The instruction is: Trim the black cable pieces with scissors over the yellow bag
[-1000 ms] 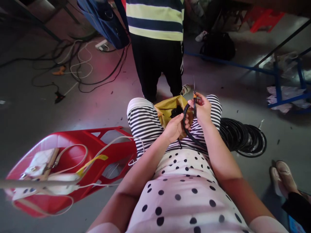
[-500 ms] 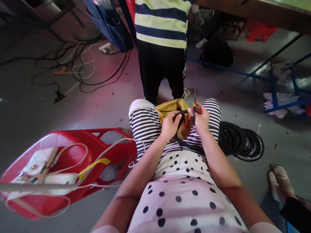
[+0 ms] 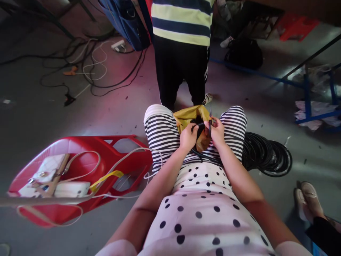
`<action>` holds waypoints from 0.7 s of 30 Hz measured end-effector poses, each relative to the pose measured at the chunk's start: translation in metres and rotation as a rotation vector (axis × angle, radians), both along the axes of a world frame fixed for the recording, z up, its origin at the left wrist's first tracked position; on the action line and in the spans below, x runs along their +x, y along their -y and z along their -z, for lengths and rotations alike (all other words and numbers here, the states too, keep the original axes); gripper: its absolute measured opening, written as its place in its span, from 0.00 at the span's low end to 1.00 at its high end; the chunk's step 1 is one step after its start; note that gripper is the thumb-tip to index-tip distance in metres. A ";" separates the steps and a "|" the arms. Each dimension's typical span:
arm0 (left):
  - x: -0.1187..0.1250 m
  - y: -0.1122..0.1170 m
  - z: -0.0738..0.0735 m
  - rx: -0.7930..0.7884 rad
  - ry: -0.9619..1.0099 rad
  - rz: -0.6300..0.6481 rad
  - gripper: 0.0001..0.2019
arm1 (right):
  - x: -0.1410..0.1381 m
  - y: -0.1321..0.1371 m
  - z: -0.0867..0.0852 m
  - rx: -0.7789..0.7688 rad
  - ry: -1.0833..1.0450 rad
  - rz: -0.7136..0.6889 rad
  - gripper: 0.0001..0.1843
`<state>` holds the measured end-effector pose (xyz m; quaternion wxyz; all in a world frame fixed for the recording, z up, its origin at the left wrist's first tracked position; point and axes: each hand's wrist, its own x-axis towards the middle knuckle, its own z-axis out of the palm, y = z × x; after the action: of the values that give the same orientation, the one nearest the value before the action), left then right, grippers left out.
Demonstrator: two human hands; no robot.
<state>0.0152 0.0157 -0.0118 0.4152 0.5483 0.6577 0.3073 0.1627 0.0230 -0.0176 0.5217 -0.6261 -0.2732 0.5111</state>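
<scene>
— So, which step is this?

— Cutting, I'd judge. The left hand [image 3: 188, 137] pinches the black hose [image 3: 199, 125] just over the open yellow bag [image 3: 190, 113] between the knees, its fingers clenched on the hose. The right hand [image 3: 217, 131] is closed round the scissors [image 3: 210, 122], whose blades stand up just beside the hose end.

— Where does the hose come from?

— It runs from the hands down across the lap and off to the person's right, toward the coil [image 3: 266, 155] lying on the floor beside the right leg. The link between the two is hidden by the thigh, so I take it as likely, not certain.

— What does the next move call for?

— Probably setting the blades square across the hose close to the left fingers, keeping those fingers out of the bite, with the bag underneath.

— Anything you can't make out?

— Whether the blades are apart or closed: too thin and small. The bag holds something dark, unreadable. The right fingers cover the scissor handles. A standing person in a striped top [image 3: 182, 19] is cut off at the frame's top; the red chair [image 3: 80, 170] on the left carries white things and cords.
</scene>
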 end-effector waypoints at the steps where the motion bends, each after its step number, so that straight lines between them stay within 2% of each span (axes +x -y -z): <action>1: 0.000 0.001 0.002 -0.005 -0.015 -0.035 0.10 | 0.000 0.001 0.006 -0.045 -0.023 -0.018 0.42; 5: -0.002 -0.002 0.006 0.050 0.013 -0.094 0.10 | -0.003 0.009 0.015 -0.156 -0.108 -0.133 0.46; 10: -0.016 -0.010 0.003 0.118 -0.023 -0.081 0.12 | -0.004 0.026 0.006 -0.128 -0.166 -0.273 0.39; 14: -0.026 -0.015 0.004 0.154 -0.008 -0.077 0.13 | -0.003 0.039 0.007 -0.110 -0.108 -0.314 0.40; 21: -0.017 -0.011 0.000 0.152 -0.034 0.015 0.13 | -0.005 0.039 0.017 -0.075 -0.082 -0.345 0.38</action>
<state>-0.0014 0.0269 -0.0113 0.3635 0.5884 0.6351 0.3439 0.1573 -0.0162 -0.0350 0.4133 -0.5675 -0.3359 0.6279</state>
